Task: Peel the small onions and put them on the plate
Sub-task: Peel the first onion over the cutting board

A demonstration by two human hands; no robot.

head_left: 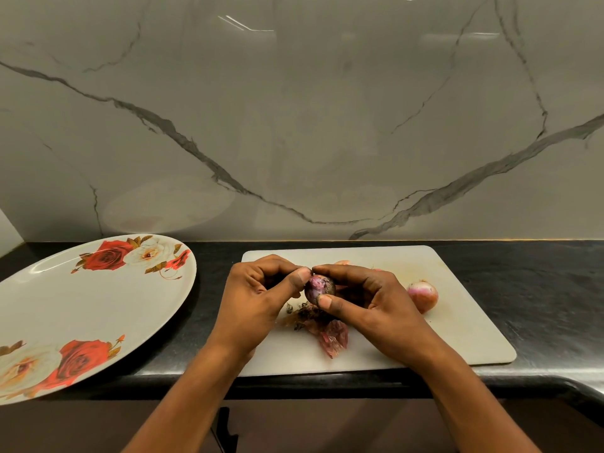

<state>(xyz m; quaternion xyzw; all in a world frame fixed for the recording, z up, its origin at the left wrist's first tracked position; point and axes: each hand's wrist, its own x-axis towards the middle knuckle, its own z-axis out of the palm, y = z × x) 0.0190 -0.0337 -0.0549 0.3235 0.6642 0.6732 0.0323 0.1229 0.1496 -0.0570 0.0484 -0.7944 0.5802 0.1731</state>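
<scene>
A small purple onion with dark flecks is held above the white cutting board. My right hand grips it between thumb and curled fingers. My left hand meets it from the left, thumb tip pressed at its top with the fingers curled behind. A second small onion, pink and white, lies on the board right of my right hand. Torn skins lie on the board below the held onion. The large white plate with red roses sits to the left with no onions on it.
The board and plate rest on a black stone counter against a marble-patterned wall. The counter's front edge curves at the lower right. The plate overhangs the counter's front edge at the left.
</scene>
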